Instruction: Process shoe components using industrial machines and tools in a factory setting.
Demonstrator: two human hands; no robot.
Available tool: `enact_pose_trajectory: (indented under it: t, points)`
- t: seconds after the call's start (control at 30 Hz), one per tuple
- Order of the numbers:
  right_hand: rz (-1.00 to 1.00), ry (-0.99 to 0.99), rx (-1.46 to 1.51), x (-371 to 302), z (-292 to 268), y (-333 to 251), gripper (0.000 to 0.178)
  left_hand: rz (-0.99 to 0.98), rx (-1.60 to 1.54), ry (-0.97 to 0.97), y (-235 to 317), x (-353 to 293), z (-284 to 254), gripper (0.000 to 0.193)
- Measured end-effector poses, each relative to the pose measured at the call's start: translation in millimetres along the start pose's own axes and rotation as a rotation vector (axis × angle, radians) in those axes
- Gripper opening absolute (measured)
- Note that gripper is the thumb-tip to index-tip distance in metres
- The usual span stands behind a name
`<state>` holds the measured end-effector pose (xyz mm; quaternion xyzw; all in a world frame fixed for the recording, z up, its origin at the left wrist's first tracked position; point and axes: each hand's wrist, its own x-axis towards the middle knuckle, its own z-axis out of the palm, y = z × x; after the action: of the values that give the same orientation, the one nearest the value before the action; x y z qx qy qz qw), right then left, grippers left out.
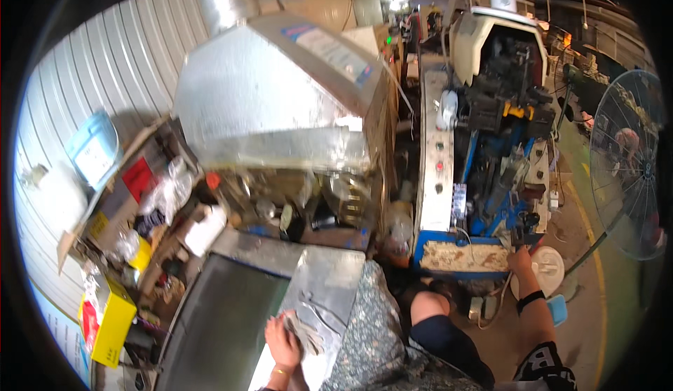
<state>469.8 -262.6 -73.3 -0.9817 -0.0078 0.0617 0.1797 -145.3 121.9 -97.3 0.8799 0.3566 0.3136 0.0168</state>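
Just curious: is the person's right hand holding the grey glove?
No, the left hand holds the glove; the right hand reaches toward the blue machine.

In our left hand [282, 344] we hold a crumpled grey-white work glove [306, 332], lying limp on the shiny sheet-metal tabletop [329, 279]. Our right hand [520, 260] rests at the edge of a blue metal tray of pale sawdust-like debris [463, 256].
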Motion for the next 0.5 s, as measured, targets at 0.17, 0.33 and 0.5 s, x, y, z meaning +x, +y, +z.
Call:
enact_pose_trajectory:
  t: [0.17,0.33,0.5]
  points:
    - [0.141,-0.279,0.122,44,16,6,0.033,-0.047,0.005,-0.302,20,33,41,0.067]
    - [-0.047,0.051,-0.006,30,29,14,0.04,-0.405,0.141,-0.267,42,56,87,0.062]
    - [0.12,-0.016,0.252,-17,-19,-15,0.032,-0.328,0.252,-0.431,48,59,66,0.058]
